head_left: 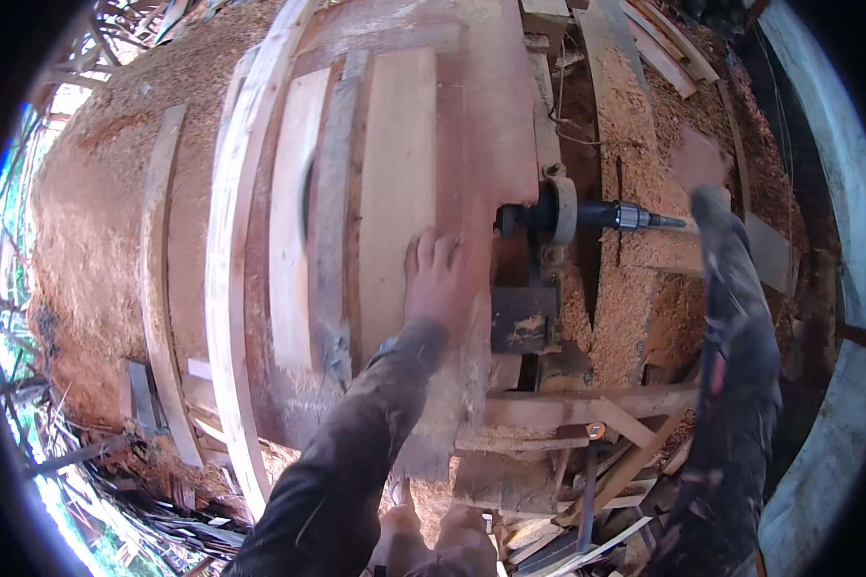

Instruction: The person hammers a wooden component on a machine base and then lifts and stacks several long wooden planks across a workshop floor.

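Observation:
My left hand [435, 281] lies on the right edge of a pale wooden board [399, 163], its fingers pointing away from me and apart. The board rests on a reddish worktable [491, 115], beside a grey worn strip of wood [337, 202]. To the right, a dark shaft in a round bearing mount [566, 210] carries a metal chuck [627, 215] with a pointed bit [666, 221]. My right hand [699, 159] is stretched out beyond the bit, near the shavings-covered plank. Motion smears its fingers, so whatever they hold cannot be made out.
A long pale beam [226, 279] runs along the table's left side. Farther left, another plank [159, 288] lies on a sawdust heap [96, 221]. Shavings cover a plank [625, 317] under the chuck. Offcuts [539, 539] are piled at the lower right, below a wooden rail [587, 409].

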Motion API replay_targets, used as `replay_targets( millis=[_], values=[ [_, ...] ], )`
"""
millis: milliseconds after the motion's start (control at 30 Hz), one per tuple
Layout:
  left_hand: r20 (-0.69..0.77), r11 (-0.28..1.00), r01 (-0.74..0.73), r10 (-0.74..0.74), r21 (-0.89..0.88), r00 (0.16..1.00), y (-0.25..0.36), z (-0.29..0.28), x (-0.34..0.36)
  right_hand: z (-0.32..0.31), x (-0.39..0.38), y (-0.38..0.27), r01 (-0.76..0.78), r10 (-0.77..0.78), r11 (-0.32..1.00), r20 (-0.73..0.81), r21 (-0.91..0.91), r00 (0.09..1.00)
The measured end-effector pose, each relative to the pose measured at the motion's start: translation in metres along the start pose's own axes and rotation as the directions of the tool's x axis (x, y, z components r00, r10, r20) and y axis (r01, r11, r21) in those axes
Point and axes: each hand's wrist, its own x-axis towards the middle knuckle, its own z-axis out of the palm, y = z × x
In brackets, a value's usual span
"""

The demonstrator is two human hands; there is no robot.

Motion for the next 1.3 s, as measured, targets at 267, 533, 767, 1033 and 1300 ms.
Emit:
replay_targets(
  millis=[267,533,767,1033,1300],
  values=[
    [-0.164,0.990,-0.018,0.042,0.140,0.986,-0.044,0.012,-0.036,-0.078,-0.403,0.096,0.286,-0.204,0.724,-0.201,0.628,0.958],
    [-0.024,0.909,-0.063,0.059,-0.412,0.998,0.015,-0.145,-0.292,0.035,-0.858,0.053,-0.693,-0.477,0.139,0.661,0.707,0.579],
    [-0.036,0.681,0.715,-0.728,-0.155,0.685,-0.246,-0.329,-0.737,0.101,-1.052,-0.108,-0.596,-0.681,0.224,0.562,0.771,0.470],
    [0.504,0.436,0.724,-0.522,-0.535,0.688,-0.330,-0.239,-0.923,0.062,-1.156,-0.358,-0.194,-0.697,0.256,0.320,0.947,0.641],
    [0.512,0.598,0.732,-0.539,-0.327,0.669,-0.363,-0.287,-0.945,-0.003,-1.235,-0.448,-0.521,-0.512,0.138,0.511,0.842,0.691]
  ],
)
